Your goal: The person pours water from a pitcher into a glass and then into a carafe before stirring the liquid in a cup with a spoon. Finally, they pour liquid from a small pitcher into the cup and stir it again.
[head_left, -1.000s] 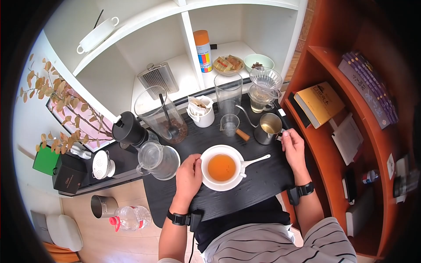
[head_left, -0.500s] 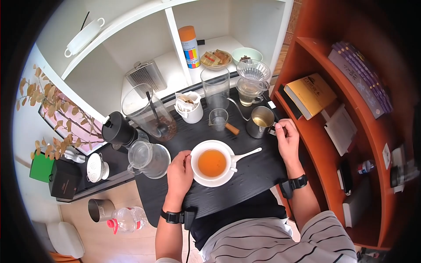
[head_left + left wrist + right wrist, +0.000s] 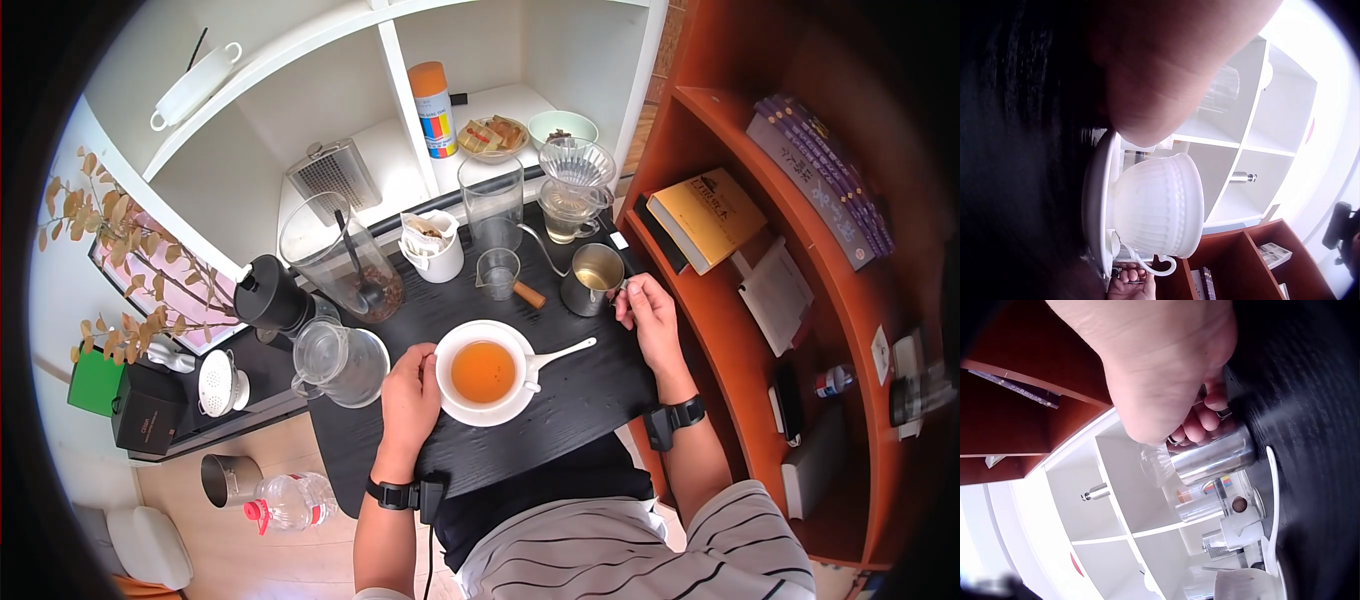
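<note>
A white cup (image 3: 483, 371) of amber liquid stands on a white saucer (image 3: 500, 418), its handle to the right. A white spoon (image 3: 562, 353) lies across the saucer's right side. My left hand (image 3: 410, 398) rests loosely against the left side of the cup and saucer, and its fingertips are partly hidden. At the right, my right hand (image 3: 652, 315) has its fingers curled at the handle of a small steel gooseneck kettle (image 3: 592, 281). The kettle stands upright with its spout pointing left. In the right wrist view, the curled fingers (image 3: 1194, 429) are against the kettle's side.
Behind the cup stand a small glass measuring cup (image 3: 497, 272), a white mug (image 3: 433, 248) with a drip bag and a glass dripper (image 3: 577, 168). Left are a glass server (image 3: 335, 362), a tall glass jar (image 3: 345, 258) of beans and a hand grinder (image 3: 270, 297). A bookshelf (image 3: 830, 330) borders the right.
The head view has shifted, so the table things sit further left and slightly higher. My right hand's fingers have moved slightly at the kettle handle. My left hand stays by the cup.
</note>
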`<state>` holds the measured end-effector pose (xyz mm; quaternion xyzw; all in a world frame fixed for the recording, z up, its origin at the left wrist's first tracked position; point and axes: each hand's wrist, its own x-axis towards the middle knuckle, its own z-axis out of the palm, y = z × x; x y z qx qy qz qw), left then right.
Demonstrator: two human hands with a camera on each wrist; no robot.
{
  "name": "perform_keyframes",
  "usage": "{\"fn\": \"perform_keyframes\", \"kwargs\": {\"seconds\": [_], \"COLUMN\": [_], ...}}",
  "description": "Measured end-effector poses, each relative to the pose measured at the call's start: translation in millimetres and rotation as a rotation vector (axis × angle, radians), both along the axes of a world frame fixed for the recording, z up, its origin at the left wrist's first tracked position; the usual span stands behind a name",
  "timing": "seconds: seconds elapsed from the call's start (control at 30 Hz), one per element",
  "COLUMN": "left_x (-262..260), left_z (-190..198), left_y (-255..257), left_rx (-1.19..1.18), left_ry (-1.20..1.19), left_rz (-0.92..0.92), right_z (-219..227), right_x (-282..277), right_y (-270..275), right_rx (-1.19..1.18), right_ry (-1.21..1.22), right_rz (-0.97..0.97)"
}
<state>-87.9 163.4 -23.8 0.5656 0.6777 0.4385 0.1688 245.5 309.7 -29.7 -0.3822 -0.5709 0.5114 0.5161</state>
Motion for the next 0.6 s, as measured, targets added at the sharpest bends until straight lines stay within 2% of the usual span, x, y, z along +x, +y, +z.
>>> {"fn": "perform_keyframes", "kwargs": {"seconds": [0.2,0.6], "left_x": [0.5,0.6], "left_z": [0.6,1.2], "left_y": [-0.5,-0.7], "left_rx": [-0.004,-0.003], "left_ry": [0.000,0.008], "left_rz": [0.005,0.004], "right_z": [-7.3,-10.5], "right_x": [7.2,6.3], "right_y": [4.5,2.6], "right_rx": [-0.035,0.069], "right_ry": [0.100,0.028], "right_rz": [0.102,0.049]}}
